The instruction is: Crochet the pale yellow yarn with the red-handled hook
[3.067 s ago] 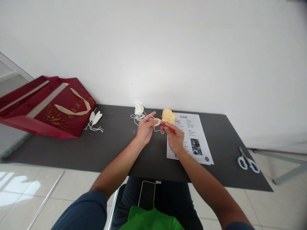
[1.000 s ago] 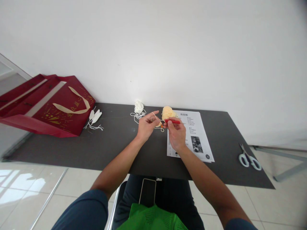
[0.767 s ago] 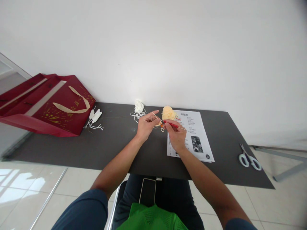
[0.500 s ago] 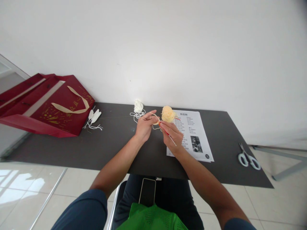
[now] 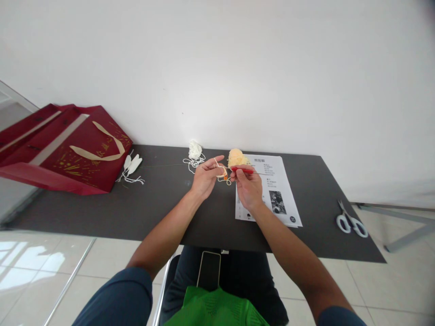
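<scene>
My left hand (image 5: 205,177) pinches a small crocheted piece (image 5: 222,174) just above the middle of the frame, forefinger stretched out with the pale yarn (image 5: 217,164) running over it. My right hand (image 5: 249,188) has its fingers pressed together around the red handle of a crochet hook (image 5: 243,170), held like a pencil, its thin metal shaft lying level. The piece is tiny, soft and nearly weightless; I judge it will crumple or twist if I squeeze, so the hold belongs at its edge, right beside the working loop. The yarn is limp and will slip unless kept taut. The hook is stiff and light, best gripped on the red handle.

The yellow yarn ball (image 5: 237,158) sits on the worktop (image 5: 163,203) just behind my hands, at the top corner of a printed sheet (image 5: 272,190). A tangle of white yarn (image 5: 195,151) lies left of it, near enough to snag. White knitted bits (image 5: 132,166) and a red gift bag (image 5: 68,149) lie at the left, scissors (image 5: 351,222) far right, well apart. A phone (image 5: 209,270) rests on my lap.
</scene>
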Action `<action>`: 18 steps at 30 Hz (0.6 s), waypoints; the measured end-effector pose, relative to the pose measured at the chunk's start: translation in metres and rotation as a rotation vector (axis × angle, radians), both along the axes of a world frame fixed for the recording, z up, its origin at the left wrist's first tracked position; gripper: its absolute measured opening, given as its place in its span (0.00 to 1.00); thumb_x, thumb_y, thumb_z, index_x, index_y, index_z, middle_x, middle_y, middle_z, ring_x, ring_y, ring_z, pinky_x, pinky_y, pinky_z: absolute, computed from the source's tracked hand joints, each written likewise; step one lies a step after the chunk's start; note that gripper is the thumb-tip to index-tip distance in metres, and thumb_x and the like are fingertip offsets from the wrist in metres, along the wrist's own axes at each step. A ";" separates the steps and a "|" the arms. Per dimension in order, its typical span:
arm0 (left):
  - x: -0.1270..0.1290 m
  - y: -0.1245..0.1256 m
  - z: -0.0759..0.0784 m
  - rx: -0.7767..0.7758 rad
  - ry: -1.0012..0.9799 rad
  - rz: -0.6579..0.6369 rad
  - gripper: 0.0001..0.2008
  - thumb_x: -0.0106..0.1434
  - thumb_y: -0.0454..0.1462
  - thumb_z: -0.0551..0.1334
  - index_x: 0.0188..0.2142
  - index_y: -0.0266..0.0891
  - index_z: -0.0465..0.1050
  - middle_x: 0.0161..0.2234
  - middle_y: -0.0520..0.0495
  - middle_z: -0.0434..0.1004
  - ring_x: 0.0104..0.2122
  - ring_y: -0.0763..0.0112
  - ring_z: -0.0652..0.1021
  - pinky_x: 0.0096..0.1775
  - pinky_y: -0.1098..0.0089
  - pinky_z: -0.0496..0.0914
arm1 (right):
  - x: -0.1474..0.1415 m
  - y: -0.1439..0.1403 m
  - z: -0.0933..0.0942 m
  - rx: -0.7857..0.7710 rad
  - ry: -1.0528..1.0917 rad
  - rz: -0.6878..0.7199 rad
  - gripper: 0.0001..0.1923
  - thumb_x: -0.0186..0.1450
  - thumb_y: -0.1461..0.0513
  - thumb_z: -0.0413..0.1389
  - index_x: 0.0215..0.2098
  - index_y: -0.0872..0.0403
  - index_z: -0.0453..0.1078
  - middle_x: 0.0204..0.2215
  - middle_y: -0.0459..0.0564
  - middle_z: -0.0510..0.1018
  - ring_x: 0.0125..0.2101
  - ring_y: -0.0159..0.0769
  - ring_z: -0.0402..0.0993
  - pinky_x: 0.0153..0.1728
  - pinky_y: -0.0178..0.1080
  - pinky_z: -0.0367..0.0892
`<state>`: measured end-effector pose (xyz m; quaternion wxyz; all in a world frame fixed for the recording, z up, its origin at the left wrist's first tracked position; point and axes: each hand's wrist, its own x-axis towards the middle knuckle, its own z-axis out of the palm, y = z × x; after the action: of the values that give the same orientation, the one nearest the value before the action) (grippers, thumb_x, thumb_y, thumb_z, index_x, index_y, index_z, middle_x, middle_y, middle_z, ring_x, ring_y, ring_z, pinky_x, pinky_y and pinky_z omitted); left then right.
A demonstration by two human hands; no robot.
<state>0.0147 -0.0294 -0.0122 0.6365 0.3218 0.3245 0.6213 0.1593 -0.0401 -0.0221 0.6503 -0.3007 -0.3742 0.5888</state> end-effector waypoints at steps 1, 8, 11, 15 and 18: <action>0.001 0.000 0.000 0.011 0.011 0.007 0.25 0.49 0.30 0.75 0.48 0.36 0.80 0.31 0.50 0.81 0.28 0.76 0.78 0.37 0.71 0.70 | 0.001 0.001 0.001 -0.003 0.012 -0.004 0.07 0.61 0.57 0.68 0.37 0.49 0.78 0.35 0.44 0.84 0.29 0.28 0.77 0.31 0.35 0.75; 0.002 -0.001 -0.003 0.028 0.071 0.026 0.25 0.49 0.30 0.75 0.48 0.37 0.80 0.31 0.51 0.81 0.28 0.76 0.78 0.36 0.71 0.70 | 0.006 0.004 0.004 0.046 -0.010 -0.058 0.07 0.61 0.59 0.67 0.34 0.49 0.75 0.35 0.43 0.83 0.28 0.27 0.75 0.32 0.35 0.73; 0.001 0.000 -0.003 0.039 0.098 0.032 0.25 0.49 0.31 0.74 0.49 0.37 0.80 0.30 0.52 0.81 0.28 0.75 0.78 0.35 0.71 0.70 | 0.008 0.006 0.004 0.082 -0.036 -0.087 0.06 0.62 0.60 0.67 0.34 0.49 0.73 0.34 0.43 0.82 0.26 0.27 0.73 0.31 0.36 0.72; -0.001 0.000 -0.003 0.071 0.135 0.033 0.25 0.49 0.31 0.74 0.49 0.37 0.80 0.28 0.52 0.80 0.27 0.75 0.76 0.34 0.71 0.70 | 0.012 0.008 0.003 0.127 -0.101 -0.124 0.06 0.63 0.59 0.66 0.34 0.48 0.72 0.34 0.43 0.82 0.26 0.28 0.73 0.31 0.37 0.71; -0.002 0.001 -0.005 0.087 0.157 0.043 0.23 0.50 0.31 0.73 0.47 0.37 0.81 0.27 0.52 0.79 0.26 0.75 0.76 0.33 0.70 0.69 | 0.014 0.006 0.003 0.164 -0.166 -0.152 0.06 0.63 0.60 0.65 0.35 0.48 0.73 0.35 0.43 0.82 0.26 0.28 0.74 0.32 0.38 0.71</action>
<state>0.0129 -0.0287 -0.0170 0.5809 0.3897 0.3531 0.6213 0.1736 -0.0337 -0.0194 0.6822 -0.3217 -0.4496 0.4786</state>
